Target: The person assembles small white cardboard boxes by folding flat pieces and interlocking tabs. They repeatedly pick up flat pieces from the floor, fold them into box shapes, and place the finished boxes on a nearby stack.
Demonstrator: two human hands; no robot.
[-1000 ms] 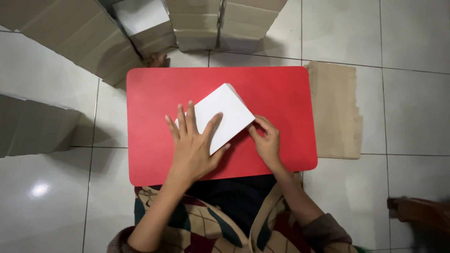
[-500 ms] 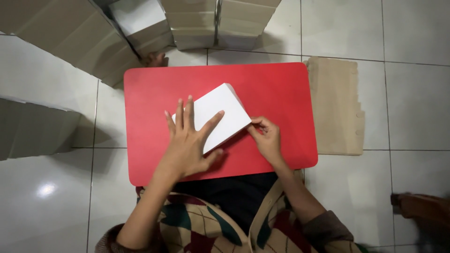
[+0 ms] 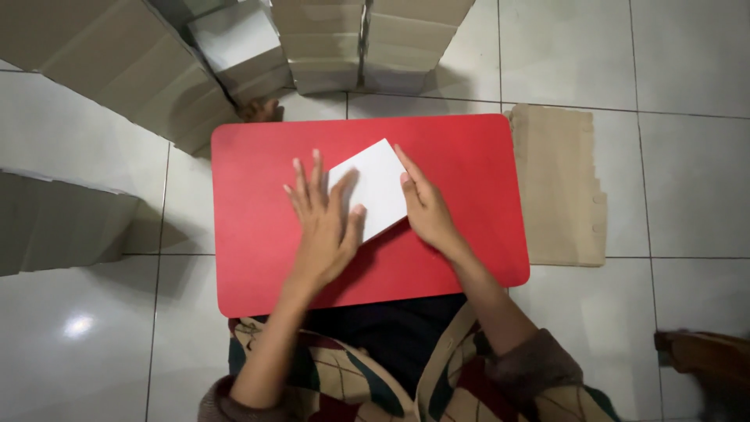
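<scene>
A white folded sheet of card (image 3: 376, 184) lies tilted on a small red table (image 3: 461, 148). My left hand (image 3: 324, 227) rests flat on the sheet's left part, fingers spread and thumb across its lower edge. My right hand (image 3: 426, 207) lies along the sheet's right edge, fingers straight and pressed against it. Neither hand grips anything.
Stacks of flat cardboard and white boxes (image 3: 328, 39) stand beyond the table's far edge. A long leaning stack (image 3: 117, 62) is at upper left, another pile (image 3: 55, 223) at left. A flat cardboard piece (image 3: 558, 184) lies on the tiled floor to the right. A brown object (image 3: 703, 352) is at lower right.
My right hand moved up from the sheet's lower right corner to lie along its right edge. The left hand stays flat on the sheet.
</scene>
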